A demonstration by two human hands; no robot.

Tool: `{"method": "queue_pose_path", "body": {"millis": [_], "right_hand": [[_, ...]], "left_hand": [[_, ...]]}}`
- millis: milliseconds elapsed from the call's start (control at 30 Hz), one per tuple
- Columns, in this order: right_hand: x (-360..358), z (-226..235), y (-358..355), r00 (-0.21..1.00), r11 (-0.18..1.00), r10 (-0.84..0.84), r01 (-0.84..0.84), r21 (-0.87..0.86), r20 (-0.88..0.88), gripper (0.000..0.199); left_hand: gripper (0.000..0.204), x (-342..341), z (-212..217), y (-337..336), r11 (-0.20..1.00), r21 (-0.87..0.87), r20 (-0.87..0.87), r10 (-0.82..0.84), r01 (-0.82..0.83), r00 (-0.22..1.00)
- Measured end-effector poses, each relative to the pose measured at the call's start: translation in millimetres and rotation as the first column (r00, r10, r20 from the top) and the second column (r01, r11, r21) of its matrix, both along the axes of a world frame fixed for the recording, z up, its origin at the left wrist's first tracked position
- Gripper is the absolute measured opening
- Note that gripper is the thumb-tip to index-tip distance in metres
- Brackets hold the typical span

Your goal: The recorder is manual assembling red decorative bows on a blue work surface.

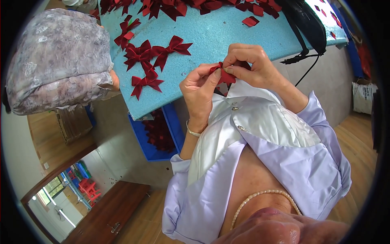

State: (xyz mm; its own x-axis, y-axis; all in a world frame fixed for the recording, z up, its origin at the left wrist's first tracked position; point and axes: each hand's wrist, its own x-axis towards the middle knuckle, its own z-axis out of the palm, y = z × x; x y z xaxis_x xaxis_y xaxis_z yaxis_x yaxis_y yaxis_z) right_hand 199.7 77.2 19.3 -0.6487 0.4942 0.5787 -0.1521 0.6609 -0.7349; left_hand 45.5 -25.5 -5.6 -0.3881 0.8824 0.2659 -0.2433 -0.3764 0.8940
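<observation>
Between my two hands, just off the near edge of the blue table point(209, 42), is a dark red ribbon bow point(227, 76). My left hand point(200, 86) pinches its left side between thumb and forefinger. With bent fingers, my right hand point(252, 65) grips the ribbon's upper right part. The fingertips cover the middle of the bow. Several finished-looking red bows point(172, 49) lie on the table to the left of my hands, one of them point(146, 83) close to the table's left corner.
More red bows point(174, 7) are heaped along the far side. A black bag point(306, 26) with straps lies at the right. Under the table's left corner stands a blue crate point(156, 136) holding red pieces. Another person point(61, 61) in patterned clothing is at the left.
</observation>
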Motion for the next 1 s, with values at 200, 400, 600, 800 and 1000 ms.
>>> {"method": "queue_pose_path", "body": {"millis": [200,400,600,800,1000], "right_hand": [[2,3,-5,0.999,1.000,0.015,-0.015,0.021,0.034,0.010],[1,2,-5,0.999,0.998,0.005,-0.007,0.055,0.032,0.014],[-5,4,-9,0.990,0.988,-0.139,0.139,0.062,0.000,0.014],[-21,-3,-14,0.949,0.938,-0.284,0.305,0.165,-0.137,0.015],[-22,-5,-18,0.955,0.961,-0.270,0.275,0.023,-0.125,0.016]], "left_hand": [[0.008,0,6,-2,1.000,0.008,-0.120,0.021,-0.020,0.993],[0.007,-2,10,-2,0.998,-0.057,-0.106,0.015,-0.021,0.994],[0.007,-2,13,2,0.997,-0.068,-0.044,0.016,-0.019,0.999],[0.010,-6,15,4,0.991,-0.119,-0.038,0.055,-0.059,0.998],[0.012,-11,12,4,0.996,-0.068,0.026,0.054,-0.052,0.998]]}}
